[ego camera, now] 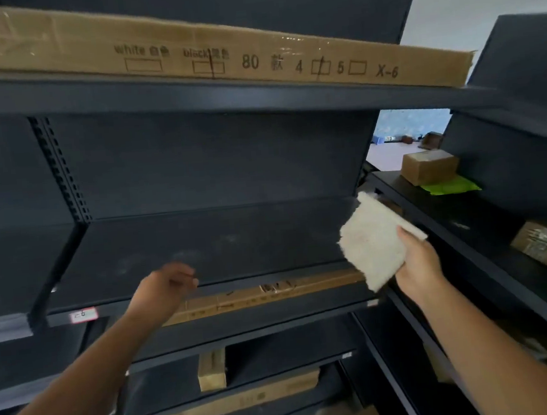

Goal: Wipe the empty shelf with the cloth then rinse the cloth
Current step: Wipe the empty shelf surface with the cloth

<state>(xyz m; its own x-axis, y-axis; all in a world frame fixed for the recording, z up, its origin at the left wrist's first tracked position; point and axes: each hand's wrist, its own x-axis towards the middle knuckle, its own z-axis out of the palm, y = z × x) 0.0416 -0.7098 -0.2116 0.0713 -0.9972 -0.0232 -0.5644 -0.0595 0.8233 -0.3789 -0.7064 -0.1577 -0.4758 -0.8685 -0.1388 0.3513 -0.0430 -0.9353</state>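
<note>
The empty dark grey shelf runs across the middle of the view, with faint dusty smudges on its surface. My right hand holds a folded off-white cloth at the shelf's right end, just above the front edge. My left hand hovers at the shelf's front edge near the middle, fingers loosely curled and blurred, holding nothing.
A long cardboard box lies on the shelf above. More long boxes sit on the lower shelves. To the right stands another shelf unit with small cardboard boxes and a green sheet.
</note>
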